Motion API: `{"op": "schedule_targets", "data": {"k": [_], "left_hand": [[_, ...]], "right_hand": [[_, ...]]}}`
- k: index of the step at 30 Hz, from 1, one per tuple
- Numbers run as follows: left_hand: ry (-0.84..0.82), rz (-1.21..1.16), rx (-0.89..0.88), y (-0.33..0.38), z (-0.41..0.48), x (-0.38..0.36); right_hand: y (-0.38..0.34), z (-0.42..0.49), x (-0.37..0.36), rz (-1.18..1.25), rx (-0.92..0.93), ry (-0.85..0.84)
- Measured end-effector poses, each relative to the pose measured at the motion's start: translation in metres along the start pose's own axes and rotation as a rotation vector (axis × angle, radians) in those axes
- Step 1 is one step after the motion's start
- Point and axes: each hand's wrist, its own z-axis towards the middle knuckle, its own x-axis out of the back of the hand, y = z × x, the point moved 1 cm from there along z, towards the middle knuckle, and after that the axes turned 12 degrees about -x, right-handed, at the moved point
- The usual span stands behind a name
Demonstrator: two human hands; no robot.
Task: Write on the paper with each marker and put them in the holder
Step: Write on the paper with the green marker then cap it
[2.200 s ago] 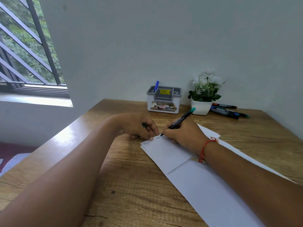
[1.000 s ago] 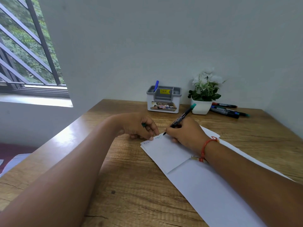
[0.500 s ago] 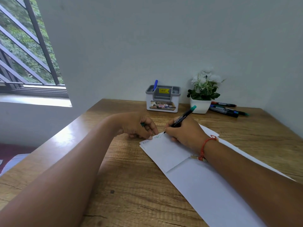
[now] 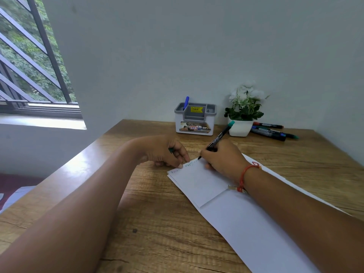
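Marker [image 4: 218, 139] and paper [image 4: 199, 182] sit mid-desk in my view. Starting from the left: my left hand [image 4: 167, 150] is curled, fingertips [image 4: 180, 165] pressing the paper's far left corner flat, and a green cap [image 4: 171, 149] peeks out of the closed fist. Just right of it, green scribbles run along the paper's far edge. My right hand [image 4: 220, 157] pinches the marker in a writing grip, fingers pressed together round the black barrel; the tip touches the paper at its far edge, and the teal end tilts up and away toward the pot [image 4: 240, 128]. A red thread circles that wrist. The paper is white, layered sheets lying at an angle on the wooden desk [image 4: 137, 213]. Behind, the grey holder [image 4: 195, 120] stands against the wall with one blue marker [image 4: 186, 102] upright in its left compartment. Far right, beyond the pot, several more markers [image 4: 269, 131] lie on the desk.
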Motion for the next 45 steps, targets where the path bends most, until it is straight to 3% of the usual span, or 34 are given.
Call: {"op": "schedule_targets", "data": {"k": [5,10,23,36,45], "left_hand": [[-0.002,0.0,0.002,-0.0003,0.0006,0.0005],[0.001,0.002,0.006,-0.0005,0.0005,0.0],[0.006,-0.009,0.002,0.0001,-0.0003,-0.0002],[0.015,-0.005,0.0,-0.0007,-0.0005,-0.0004],[0.01,-0.001,0.01,0.0003,-0.0007,-0.0007]], "right_hand": [[-0.0024,-0.0006,0.0061,0.245,-0.051,-0.047],[-0.0014,-0.0005,0.0057,0.099,0.056,-0.02],[0.0009,0.0018,0.0036,-0.032,0.08,0.023],[0.0011,0.0008,0.0044,-0.046,0.096,0.089],[-0.0008,-0.0027,0.0065,-0.064,0.075,0.008]]}}
